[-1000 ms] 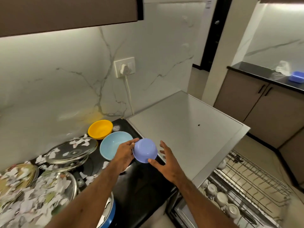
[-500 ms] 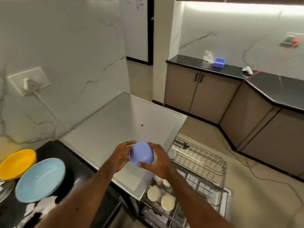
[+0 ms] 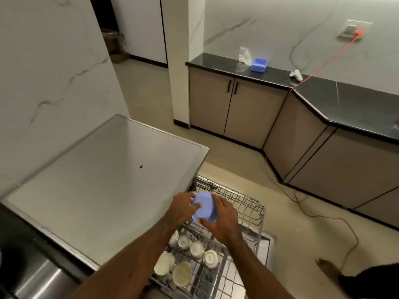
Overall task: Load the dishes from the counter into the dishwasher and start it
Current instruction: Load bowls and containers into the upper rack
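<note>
A small lilac bowl (image 3: 204,207) is held upside down between both hands, above the pulled-out upper rack (image 3: 241,203) of the open dishwasher. My left hand (image 3: 183,209) grips its left side with the thumb on the base. My right hand (image 3: 222,221) clasps its right side and rim. Below, the rack holds several white cups (image 3: 195,248) and pale dishes (image 3: 182,273), mouths down. The grey top of the dishwasher (image 3: 103,182) lies to the left of my hands.
Beige cabinets with a black counter (image 3: 323,93) run along the right wall, bearing a blue box (image 3: 259,65) and a white object (image 3: 296,74). A red cable (image 3: 319,214) trails across the floor. My foot (image 3: 328,269) shows at lower right. A steel edge (image 3: 38,279) sits bottom left.
The view swung right, away from the dish-covered counter. Both hands carried the lilac bowl from over the grey top to above the dishwasher rack.
</note>
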### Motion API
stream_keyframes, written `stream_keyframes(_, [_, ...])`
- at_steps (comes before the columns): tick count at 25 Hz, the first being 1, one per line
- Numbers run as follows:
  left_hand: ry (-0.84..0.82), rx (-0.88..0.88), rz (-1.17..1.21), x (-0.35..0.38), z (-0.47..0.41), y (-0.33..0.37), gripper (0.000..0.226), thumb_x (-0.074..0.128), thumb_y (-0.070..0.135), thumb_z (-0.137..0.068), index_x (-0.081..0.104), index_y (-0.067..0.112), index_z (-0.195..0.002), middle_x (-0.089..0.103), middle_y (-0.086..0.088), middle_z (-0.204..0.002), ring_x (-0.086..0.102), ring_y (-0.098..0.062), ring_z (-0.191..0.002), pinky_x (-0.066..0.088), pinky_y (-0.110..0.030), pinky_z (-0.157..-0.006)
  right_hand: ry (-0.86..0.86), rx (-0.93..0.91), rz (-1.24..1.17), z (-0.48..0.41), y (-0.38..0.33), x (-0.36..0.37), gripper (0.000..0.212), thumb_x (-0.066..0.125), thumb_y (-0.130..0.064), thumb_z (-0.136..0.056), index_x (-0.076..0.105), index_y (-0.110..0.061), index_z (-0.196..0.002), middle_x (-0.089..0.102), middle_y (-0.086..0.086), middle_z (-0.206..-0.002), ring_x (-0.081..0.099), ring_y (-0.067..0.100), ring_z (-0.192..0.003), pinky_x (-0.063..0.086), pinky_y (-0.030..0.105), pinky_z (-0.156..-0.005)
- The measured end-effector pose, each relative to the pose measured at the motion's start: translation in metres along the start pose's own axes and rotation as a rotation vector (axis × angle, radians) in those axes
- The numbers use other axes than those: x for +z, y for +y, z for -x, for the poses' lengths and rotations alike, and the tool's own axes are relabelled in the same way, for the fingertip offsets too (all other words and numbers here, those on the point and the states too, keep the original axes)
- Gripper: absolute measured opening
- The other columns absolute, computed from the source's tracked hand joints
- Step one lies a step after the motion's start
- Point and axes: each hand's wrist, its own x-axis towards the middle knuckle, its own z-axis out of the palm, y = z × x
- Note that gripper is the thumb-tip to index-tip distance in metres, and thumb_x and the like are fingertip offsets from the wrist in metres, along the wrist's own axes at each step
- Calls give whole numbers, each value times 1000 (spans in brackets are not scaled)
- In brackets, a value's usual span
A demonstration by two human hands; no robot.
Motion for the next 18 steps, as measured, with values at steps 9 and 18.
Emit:
stream_keyframes(9, [-140,-223,27,97,-66,-22,45,71,27,-94,60,7,-132,68,-11,-126,65,-21,-111,49,-19,-77,-220,136,37,-50,89,41,103,84,-45,-83,23,-25,-163,35,4,-154,45,22,-133,54,35,-99])
stream_keyframes(18, [-132,-406,139,140,-135,-50,43,64,17,-92,62,9,-133,68,-12,-127,66,-26,-111,52,-29,-88,-349,273,97,-119,130,98,106,80,-33,-88,10,-19,-166,23,11,-165,34,32,-142,47,43,-107])
